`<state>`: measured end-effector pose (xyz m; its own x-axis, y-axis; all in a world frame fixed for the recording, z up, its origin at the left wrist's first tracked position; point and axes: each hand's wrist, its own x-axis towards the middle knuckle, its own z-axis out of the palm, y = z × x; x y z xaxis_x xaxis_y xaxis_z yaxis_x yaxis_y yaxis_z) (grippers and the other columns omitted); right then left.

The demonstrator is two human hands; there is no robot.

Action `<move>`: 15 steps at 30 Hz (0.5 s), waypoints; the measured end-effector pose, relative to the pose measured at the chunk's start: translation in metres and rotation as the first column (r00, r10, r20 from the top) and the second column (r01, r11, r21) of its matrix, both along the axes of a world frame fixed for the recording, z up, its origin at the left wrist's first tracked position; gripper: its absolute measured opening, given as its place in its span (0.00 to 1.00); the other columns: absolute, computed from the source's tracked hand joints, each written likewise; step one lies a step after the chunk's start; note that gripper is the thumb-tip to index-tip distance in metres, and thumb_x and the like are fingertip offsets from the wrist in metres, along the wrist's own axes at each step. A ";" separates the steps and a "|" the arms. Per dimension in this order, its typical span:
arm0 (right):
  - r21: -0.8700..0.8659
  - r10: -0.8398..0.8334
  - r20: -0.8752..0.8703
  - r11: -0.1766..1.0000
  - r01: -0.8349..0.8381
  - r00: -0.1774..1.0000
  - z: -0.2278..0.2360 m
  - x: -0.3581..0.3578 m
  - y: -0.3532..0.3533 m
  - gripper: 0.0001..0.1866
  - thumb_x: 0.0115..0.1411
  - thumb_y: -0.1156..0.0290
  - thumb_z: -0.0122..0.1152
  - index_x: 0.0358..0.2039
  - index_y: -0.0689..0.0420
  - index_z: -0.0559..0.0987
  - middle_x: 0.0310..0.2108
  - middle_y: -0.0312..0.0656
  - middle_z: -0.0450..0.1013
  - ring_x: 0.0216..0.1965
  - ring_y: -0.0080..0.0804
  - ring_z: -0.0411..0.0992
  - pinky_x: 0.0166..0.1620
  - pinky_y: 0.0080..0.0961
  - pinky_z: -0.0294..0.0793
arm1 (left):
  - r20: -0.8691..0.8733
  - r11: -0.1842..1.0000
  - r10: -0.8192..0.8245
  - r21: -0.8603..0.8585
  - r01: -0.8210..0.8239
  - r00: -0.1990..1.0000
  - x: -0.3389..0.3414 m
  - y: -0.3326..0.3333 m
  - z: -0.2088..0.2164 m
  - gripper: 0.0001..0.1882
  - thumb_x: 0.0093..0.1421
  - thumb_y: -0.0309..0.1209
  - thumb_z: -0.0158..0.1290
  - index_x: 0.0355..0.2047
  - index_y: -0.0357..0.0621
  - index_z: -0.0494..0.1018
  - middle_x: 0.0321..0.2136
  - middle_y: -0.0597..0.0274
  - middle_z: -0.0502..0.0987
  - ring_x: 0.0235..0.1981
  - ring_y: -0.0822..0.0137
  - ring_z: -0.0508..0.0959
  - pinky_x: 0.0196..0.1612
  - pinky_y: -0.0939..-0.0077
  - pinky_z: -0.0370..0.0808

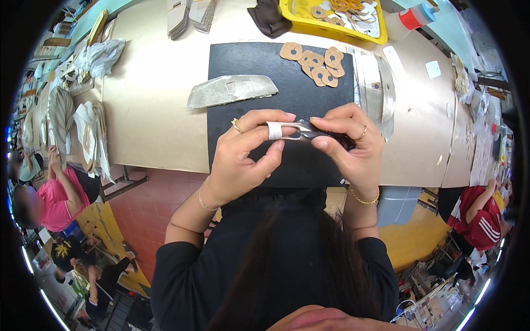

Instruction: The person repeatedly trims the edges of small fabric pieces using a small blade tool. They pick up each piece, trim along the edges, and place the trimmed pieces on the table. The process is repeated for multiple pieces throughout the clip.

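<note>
Above the near part of a black mat (243,60), both my hands are closed on a small silver metal tool (301,131) that looks like thread snips. My left hand (243,149) grips its slotted left end, beside a white band (274,131); whether the band wraps the tool or a finger I cannot tell. My right hand (353,140) pinches the dark right end between thumb and fingers, partly hiding it. Beyond the hands, a flat grey panel (234,91) lies over the mat's left edge. Several tan rounded pieces with dark holes (320,67) are clustered at the mat's far right.
A yellow tray (335,28) of small parts stands at the back, beside a bottle with a red band (411,19). Long grey strips (381,91) lie right of the mat. Plastic-wrapped bundles (91,124) sit at left. Other people (61,201) work on both sides.
</note>
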<state>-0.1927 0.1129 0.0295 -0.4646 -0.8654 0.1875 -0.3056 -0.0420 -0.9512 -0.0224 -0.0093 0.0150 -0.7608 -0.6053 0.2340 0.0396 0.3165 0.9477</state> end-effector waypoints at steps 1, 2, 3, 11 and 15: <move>0.015 0.008 -0.015 1.000 -0.008 1.000 0.001 -0.001 0.000 0.14 0.49 0.74 0.75 0.38 0.57 0.86 0.30 0.35 0.74 0.29 0.20 0.70 0.30 0.15 0.66 | 0.001 0.999 -0.012 -0.043 0.012 1.000 0.000 -0.001 0.001 0.12 0.51 0.16 0.56 0.37 0.40 0.80 0.44 0.58 0.80 0.40 0.63 0.79 0.45 0.74 0.74; 0.035 0.019 -0.029 0.999 -0.018 0.999 0.002 -0.001 0.001 0.14 0.49 0.74 0.75 0.38 0.57 0.86 0.30 0.35 0.74 0.29 0.20 0.70 0.30 0.15 0.67 | 0.016 0.995 -0.026 -0.093 0.027 1.000 0.001 -0.002 0.001 0.13 0.50 0.16 0.56 0.37 0.40 0.81 0.43 0.59 0.80 0.39 0.63 0.79 0.44 0.74 0.75; 0.055 0.030 -0.042 0.998 -0.027 0.999 0.003 -0.002 0.001 0.14 0.49 0.73 0.75 0.38 0.56 0.86 0.30 0.35 0.74 0.29 0.20 0.70 0.30 0.16 0.67 | 0.032 0.989 -0.038 -0.142 0.042 0.999 0.001 -0.003 0.002 0.14 0.50 0.16 0.57 0.37 0.40 0.81 0.42 0.59 0.80 0.39 0.63 0.79 0.42 0.74 0.75; 0.043 0.101 -0.011 0.994 -0.101 0.995 0.004 -0.006 0.001 0.12 0.49 0.73 0.74 0.37 0.56 0.86 0.29 0.36 0.74 0.30 0.23 0.72 0.31 0.18 0.69 | 0.004 0.973 -0.076 -0.220 0.075 0.997 0.001 -0.006 0.005 0.14 0.46 0.15 0.57 0.35 0.42 0.81 0.41 0.61 0.81 0.36 0.65 0.80 0.40 0.76 0.74; 0.041 0.089 -0.018 0.995 -0.088 0.996 0.004 -0.005 0.003 0.12 0.49 0.73 0.74 0.36 0.55 0.87 0.29 0.37 0.75 0.30 0.23 0.73 0.32 0.18 0.70 | 0.002 0.980 -0.088 -0.178 0.087 0.996 0.001 -0.006 0.006 0.14 0.47 0.15 0.57 0.34 0.42 0.81 0.41 0.61 0.81 0.37 0.65 0.80 0.40 0.75 0.75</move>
